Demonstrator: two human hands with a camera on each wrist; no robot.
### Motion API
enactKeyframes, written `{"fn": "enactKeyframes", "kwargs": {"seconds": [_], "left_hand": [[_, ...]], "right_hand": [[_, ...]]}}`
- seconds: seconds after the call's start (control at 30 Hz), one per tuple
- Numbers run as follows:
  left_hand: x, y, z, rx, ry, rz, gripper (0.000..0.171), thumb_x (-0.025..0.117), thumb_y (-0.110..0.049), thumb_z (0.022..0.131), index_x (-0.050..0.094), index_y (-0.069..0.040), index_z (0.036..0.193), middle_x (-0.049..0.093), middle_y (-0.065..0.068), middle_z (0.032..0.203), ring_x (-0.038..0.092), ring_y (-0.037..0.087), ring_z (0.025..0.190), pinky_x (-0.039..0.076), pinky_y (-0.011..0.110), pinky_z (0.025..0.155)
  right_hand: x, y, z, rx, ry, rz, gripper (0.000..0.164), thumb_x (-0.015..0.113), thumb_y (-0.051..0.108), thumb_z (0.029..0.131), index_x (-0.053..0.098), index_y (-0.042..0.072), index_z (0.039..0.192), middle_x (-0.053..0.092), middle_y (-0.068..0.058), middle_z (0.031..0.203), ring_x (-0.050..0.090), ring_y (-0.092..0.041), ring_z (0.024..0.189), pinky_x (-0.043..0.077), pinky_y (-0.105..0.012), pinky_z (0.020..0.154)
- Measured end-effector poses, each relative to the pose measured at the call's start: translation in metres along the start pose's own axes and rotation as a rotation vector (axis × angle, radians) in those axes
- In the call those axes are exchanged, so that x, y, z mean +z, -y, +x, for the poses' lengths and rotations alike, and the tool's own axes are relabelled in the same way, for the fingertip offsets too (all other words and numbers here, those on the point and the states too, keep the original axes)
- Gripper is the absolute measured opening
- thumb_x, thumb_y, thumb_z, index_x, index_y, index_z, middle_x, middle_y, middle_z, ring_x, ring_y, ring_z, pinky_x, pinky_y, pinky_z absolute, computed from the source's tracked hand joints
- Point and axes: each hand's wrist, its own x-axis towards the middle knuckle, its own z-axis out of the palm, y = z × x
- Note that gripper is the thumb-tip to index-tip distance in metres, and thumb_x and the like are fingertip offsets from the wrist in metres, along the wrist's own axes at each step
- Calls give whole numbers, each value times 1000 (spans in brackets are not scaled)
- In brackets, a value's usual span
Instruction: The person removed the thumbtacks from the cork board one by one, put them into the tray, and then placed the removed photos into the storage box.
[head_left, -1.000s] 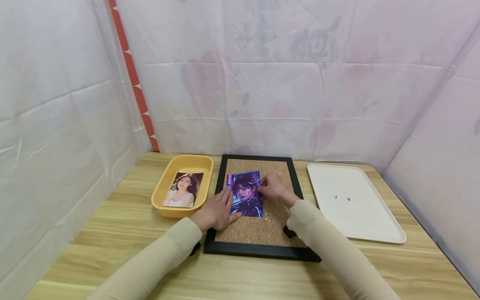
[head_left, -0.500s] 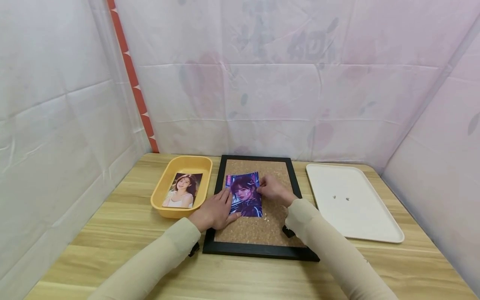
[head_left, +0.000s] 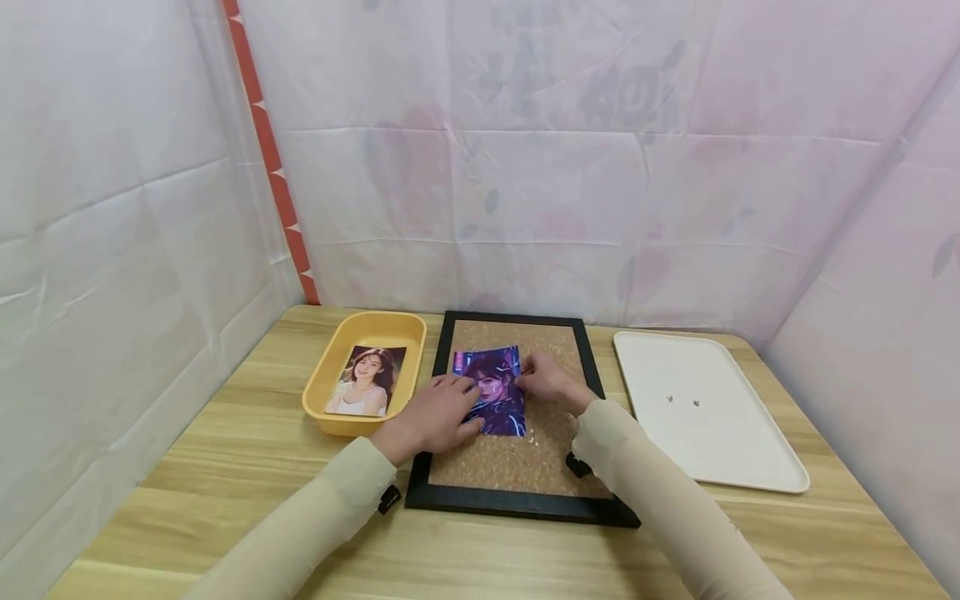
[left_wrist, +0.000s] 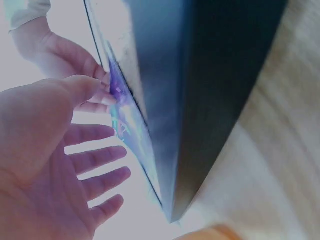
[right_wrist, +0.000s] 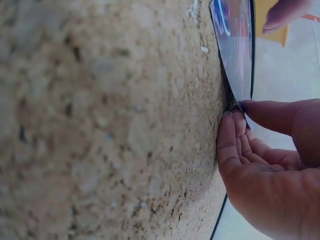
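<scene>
A purple-blue picture print lies on a black-framed cork board. My right hand pinches the print's right edge between thumb and fingers, close to the cork in the right wrist view. My left hand hovers over the print's left side, covering part of it. In the left wrist view, the fingers of the left hand are spread and relaxed, holding nothing. Whether any fingertip still touches the print is hard to tell.
Left of the board stands a yellow tray holding a portrait photo. A white tray at the right carries two tiny metallic pieces. Pale cloth hangs behind and beside the wooden table.
My left hand has risen a little off the print's left edge, its fingers no longer flat. The right hand keeps its pinch at the right edge.
</scene>
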Motion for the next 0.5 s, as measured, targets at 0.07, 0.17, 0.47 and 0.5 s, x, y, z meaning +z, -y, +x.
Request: {"fn": "enactKeyframes", "kwargs": {"seconds": [0.07,0.17,0.47,0.5], "left_hand": [[-3,2,-2,6,-29,3,53,55,-45,105,58,-10,144,57,10,146,50,31,137,33,52,118],[-9,6,-5,-10,-45,-7,50,57,-43,104,60,-10,142,58,10,145,51,31,137,33,52,118],[-16,21,-15,-7,-54,-17,47,59,-37,104,61,-7,140,58,13,145,52,32,136,39,51,115],[-16,23,-16,-1,-60,-16,47,59,-37,104,61,-7,140,57,13,145,52,32,136,39,51,115]], "right_hand": [[0,0,0,1,3,-5,20,59,5,100,62,-7,116,65,-14,102,56,-21,88,47,-29,71],[-1,-1,0,-7,15,3,21,59,5,100,61,-8,116,65,-15,103,57,-21,89,48,-29,72],[-4,-4,1,-5,44,71,21,56,5,102,58,-7,119,63,-16,107,57,-22,91,48,-30,75],[-4,-5,1,-7,48,83,20,56,4,102,58,-7,118,63,-15,106,57,-21,91,49,-30,74]]}}
